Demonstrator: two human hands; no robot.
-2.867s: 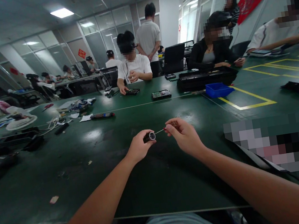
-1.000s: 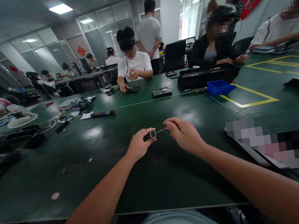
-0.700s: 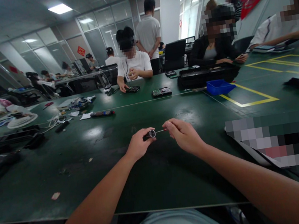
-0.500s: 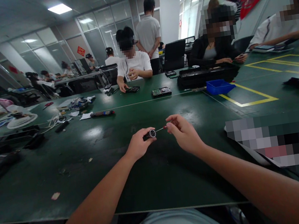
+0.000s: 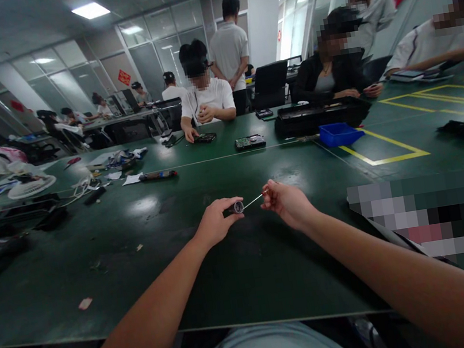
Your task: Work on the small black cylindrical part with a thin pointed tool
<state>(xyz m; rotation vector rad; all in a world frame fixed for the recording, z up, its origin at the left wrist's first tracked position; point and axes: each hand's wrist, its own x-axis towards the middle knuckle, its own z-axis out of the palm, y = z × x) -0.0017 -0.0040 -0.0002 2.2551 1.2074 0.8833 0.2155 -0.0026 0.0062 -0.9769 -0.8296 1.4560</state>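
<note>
Between the thumb and fingers of my left hand is a small dark cylinder with a silvery ring around its end, which faces me. My right hand is closed on a screwdriver with a thin metal shaft and a reddish handle, mostly hidden by the fingers. The shaft slants down to the left, and its tip is at the rim of the cylinder; whether it touches I cannot tell. Both hands are held above the green table.
Across the table a person in white handles a dark device. A hard drive, a blue bin and a long black housing lie beyond my hands. Another screwdriver-like tool lies front left, with loose parts and cables farther left.
My right hand has turned and shifted slightly right, so the screwdriver shaft slants more steeply and shows more of its length. The cylinder stays in my left hand, moved only slightly.
</note>
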